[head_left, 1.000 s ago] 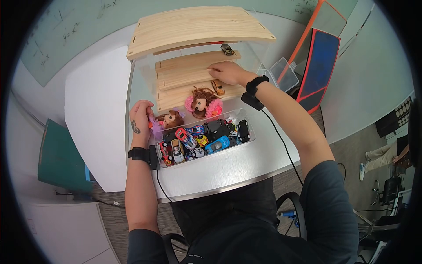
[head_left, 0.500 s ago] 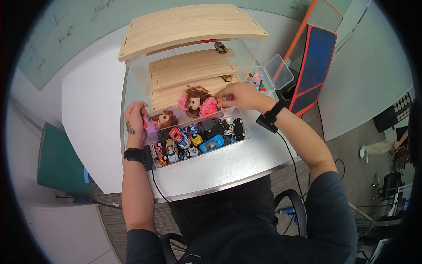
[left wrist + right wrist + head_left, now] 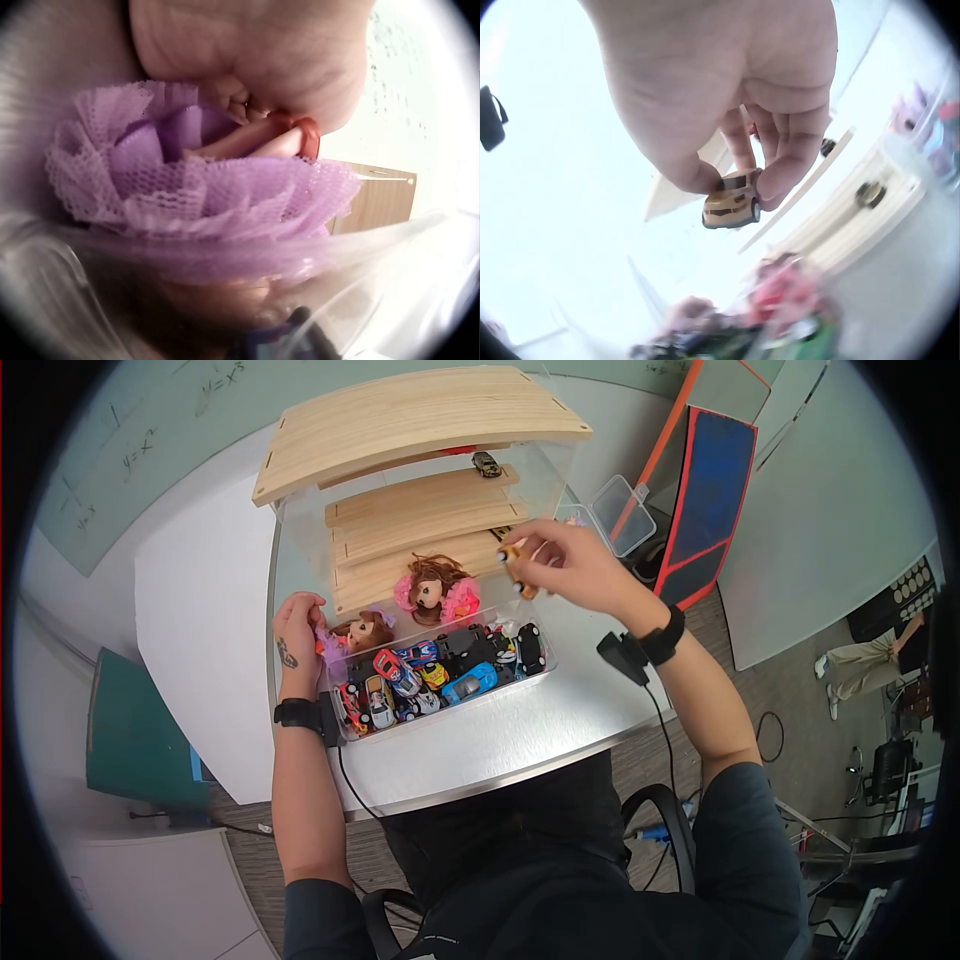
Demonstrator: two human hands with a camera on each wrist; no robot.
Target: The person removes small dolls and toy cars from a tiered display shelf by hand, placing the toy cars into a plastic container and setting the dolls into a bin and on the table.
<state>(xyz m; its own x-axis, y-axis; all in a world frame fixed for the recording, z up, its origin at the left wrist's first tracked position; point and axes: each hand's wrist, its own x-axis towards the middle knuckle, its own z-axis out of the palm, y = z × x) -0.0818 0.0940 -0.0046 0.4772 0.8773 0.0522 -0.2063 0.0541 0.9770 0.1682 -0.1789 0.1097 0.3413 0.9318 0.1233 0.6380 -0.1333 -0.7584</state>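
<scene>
Between thumb and fingers, my right hand (image 3: 582, 563) pinches a gold-orange toy car (image 3: 731, 201), raised in front of the lower shelf step at the right. My left hand (image 3: 296, 622) rests at the left end of a clear bin (image 3: 450, 703) full of toy cars, its fingers loosely curled. Right beside it lies a doll in a purple net dress (image 3: 225, 195); its legs and red shoes point toward the palm. A doll in pink (image 3: 432, 595) with long brown hair lies behind the bin.
A stepped wooden shelf (image 3: 420, 500) with clear sides stands at the back, under a wooden top (image 3: 420, 420). A dark toy car (image 3: 486, 464) sits on its upper step. At the right is a clear box with a raised lid (image 3: 620, 515) and a pastel toy (image 3: 922, 127).
The right hand came down from the shelf step to the gold-orange car, took hold of it and lifted it off to the right. The left hand stays by the purple-dressed doll.
</scene>
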